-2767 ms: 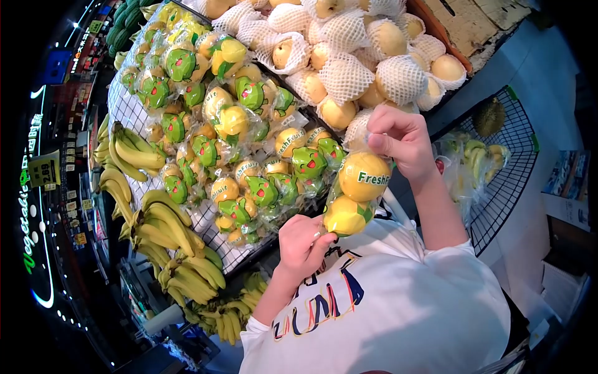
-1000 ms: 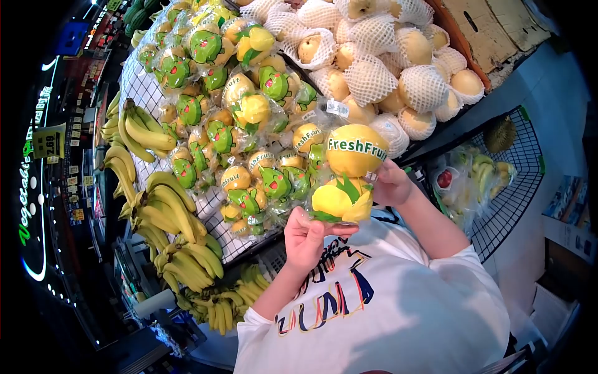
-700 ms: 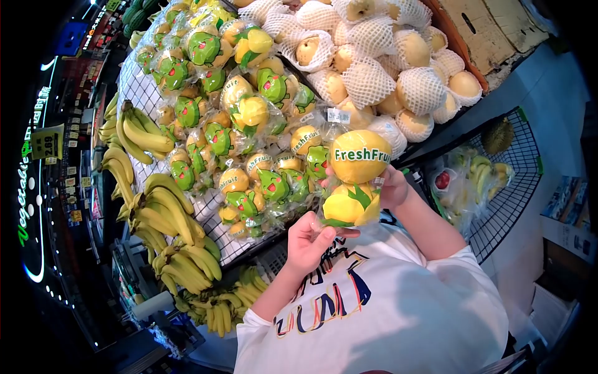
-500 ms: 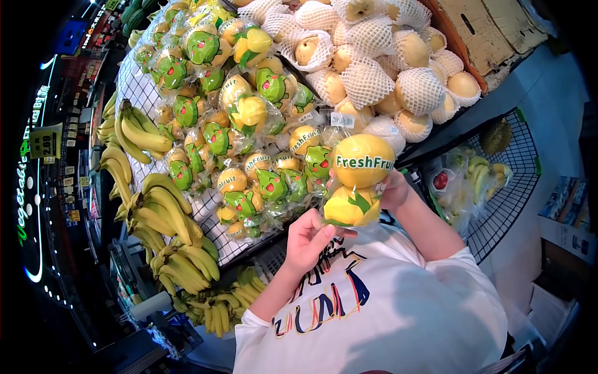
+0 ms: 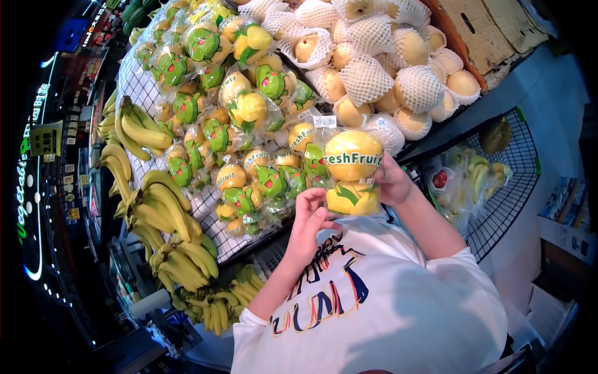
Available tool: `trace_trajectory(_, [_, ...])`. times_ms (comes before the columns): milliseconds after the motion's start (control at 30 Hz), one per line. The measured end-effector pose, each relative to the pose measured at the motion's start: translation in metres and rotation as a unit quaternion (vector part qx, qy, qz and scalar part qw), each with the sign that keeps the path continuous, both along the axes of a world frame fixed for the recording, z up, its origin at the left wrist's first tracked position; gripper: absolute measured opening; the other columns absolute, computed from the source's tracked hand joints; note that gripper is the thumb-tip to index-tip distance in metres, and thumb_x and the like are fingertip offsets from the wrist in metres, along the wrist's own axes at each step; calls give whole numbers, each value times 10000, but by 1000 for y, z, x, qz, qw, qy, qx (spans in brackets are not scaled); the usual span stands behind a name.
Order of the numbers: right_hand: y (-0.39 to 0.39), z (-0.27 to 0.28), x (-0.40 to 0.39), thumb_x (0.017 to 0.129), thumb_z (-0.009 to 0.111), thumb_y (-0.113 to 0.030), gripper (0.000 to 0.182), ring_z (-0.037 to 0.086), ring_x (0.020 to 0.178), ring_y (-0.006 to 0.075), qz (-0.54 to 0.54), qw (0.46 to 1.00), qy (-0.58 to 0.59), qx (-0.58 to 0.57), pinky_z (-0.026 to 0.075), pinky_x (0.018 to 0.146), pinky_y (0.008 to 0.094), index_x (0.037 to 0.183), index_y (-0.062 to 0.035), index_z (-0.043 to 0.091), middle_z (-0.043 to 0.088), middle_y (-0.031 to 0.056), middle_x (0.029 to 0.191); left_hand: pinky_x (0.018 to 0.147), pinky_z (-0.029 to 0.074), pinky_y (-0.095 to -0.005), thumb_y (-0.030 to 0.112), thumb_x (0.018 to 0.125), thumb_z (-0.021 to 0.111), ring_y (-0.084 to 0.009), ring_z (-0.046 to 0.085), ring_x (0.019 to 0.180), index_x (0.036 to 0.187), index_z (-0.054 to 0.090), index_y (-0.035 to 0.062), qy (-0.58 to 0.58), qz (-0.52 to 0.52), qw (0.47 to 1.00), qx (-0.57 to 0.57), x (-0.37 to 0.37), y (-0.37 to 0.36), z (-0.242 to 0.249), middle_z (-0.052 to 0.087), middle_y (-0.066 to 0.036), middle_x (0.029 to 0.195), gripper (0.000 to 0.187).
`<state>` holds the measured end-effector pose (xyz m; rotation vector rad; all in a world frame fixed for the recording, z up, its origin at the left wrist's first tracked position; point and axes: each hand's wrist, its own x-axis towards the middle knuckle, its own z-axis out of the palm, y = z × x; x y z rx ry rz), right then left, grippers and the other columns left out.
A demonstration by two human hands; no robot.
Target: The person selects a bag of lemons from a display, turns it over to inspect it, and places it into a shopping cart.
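A clear plastic bag of yellow fruit point(image 5: 353, 156), printed with "FreshFruit" and lemons with leaves, is held upright in front of my chest. My right hand point(image 5: 392, 181) grips its right edge, fingers closed on the plastic. At the bag's lower left is my left hand point(image 5: 309, 222), its fingers curled round the edge of the plastic. Behind it lie many similar bagged fruits point(image 5: 272, 181) with green cartoon prints. A small white label point(image 5: 324, 121) shows at the top of the bag.
Bananas point(image 5: 165, 202) lie along the left of the display. Pale fruits in white foam nets point(image 5: 418, 88) fill the area at the top. At the right stands a black wire cart point(image 5: 514, 193) with a durian point(image 5: 496, 136) and bagged produce. A yellow price sign point(image 5: 46, 139) hangs far left.
The held bag has moved slightly left and turned a little. My right hand has shifted up its right edge and shows more, while my left hand has moved slightly up.
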<state>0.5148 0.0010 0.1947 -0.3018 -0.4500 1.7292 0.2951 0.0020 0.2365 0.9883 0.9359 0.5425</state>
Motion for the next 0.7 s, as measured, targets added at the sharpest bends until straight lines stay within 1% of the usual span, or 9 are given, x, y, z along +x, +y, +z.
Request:
trace_trajectory(33, [0, 1, 0, 808, 825, -323, 862, 541, 1291, 220, 0, 1000, 3, -4, 427, 1088, 384, 1477, -42, 360, 543, 101, 1401, 911, 531, -369, 241, 1030, 466, -231, 548, 1232, 1418, 297, 47, -47, 3, 999, -2, -2, 2, -2, 377, -164, 1490, 465])
trace_trajectory(133, [2, 1, -2, 843, 800, -264, 735, 571, 1220, 189, 5, 1000, 8, -6, 456, 1047, 361, 1423, -38, 410, 572, 95, 1332, 963, 508, -392, 277, 1016, 494, -256, 532, 1236, 1435, 279, 51, -63, 15, 997, 47, -4, 4, -2, 354, -171, 1514, 523])
trace_trajectory(233, [4, 3, -8, 895, 761, -229, 573, 616, 1058, 125, -41, 990, -112, -77, 513, 921, 297, 1350, -31, 474, 593, 80, 1247, 1027, 468, -439, 334, 984, 547, -288, 452, 1310, 1521, 180, 58, -78, 4, 996, 50, -2, 6, 4, 272, -170, 1553, 707])
trace_trajectory(300, [2, 9, -11, 919, 743, -225, 519, 617, 931, 84, -54, 959, -274, -48, 524, 811, 256, 1332, -23, 504, 602, 73, 1196, 1061, 438, -478, 334, 951, 602, -302, 388, 1377, 1570, 83, 67, -101, 5, 994, 29, -2, 2, -1, 196, -161, 1586, 851])
trace_trajectory(333, [1, 14, -12, 930, 733, -223, 492, 617, 867, 63, -60, 934, -351, -33, 529, 756, 235, 1323, -20, 519, 607, 69, 1170, 1086, 413, -488, 299, 936, 627, -309, 367, 1404, 1575, 61, 72, -125, -16, 992, 9, 2, 3, 4, 219, -154, 1583, 883])
trace_trajectory(400, [-1, 33, -9, 970, 677, -242, 386, 612, 758, 58, -22, 951, -303, -54, 509, 680, 212, 1262, -11, 577, 636, 66, 1058, 1013, 481, -478, 267, 924, 641, -322, 418, 1378, 1561, 108, 69, -174, 0, 984, -44, 2, -1, 3, 342, -167, 1516, 853])
trace_trajectory(467, [-3, 50, -5, 1009, 621, -261, 322, 606, 649, 53, 20, 964, -255, -76, 488, 604, 189, 1200, -2, 634, 665, 63, 945, 878, 556, -434, 257, 915, 649, -311, 525, 1282, 1540, 166, 75, -203, 18, 970, -130, -5, 2, 9, 474, -179, 1394, 810])
trace_trajectory(500, [-3, 53, -5, 1035, 564, -243, 283, 605, 627, 59, 25, 974, -213, -73, 483, 581, 191, 1134, 5, 658, 668, 55, 871, 758, 582, -394, 240, 904, 649, -295, 599, 1161, 1504, 249, 61, -200, 39, 970, -130, -2, 2, 15, 529, -191, 1312, 743])
trace_trajectory(700, [3, 46, -11, 1000, 601, -133, 149, 591, 710, 38, -18, 958, -286, -27, 462, 632, 191, 1055, -4, 649, 671, 19, 866, 754, 583, -368, 230, 869, 682, -325, 578, 1214, 1475, 304, 11, -267, 24, 953, -141, -4, 6, 9, 482, -185, 1395, 748])
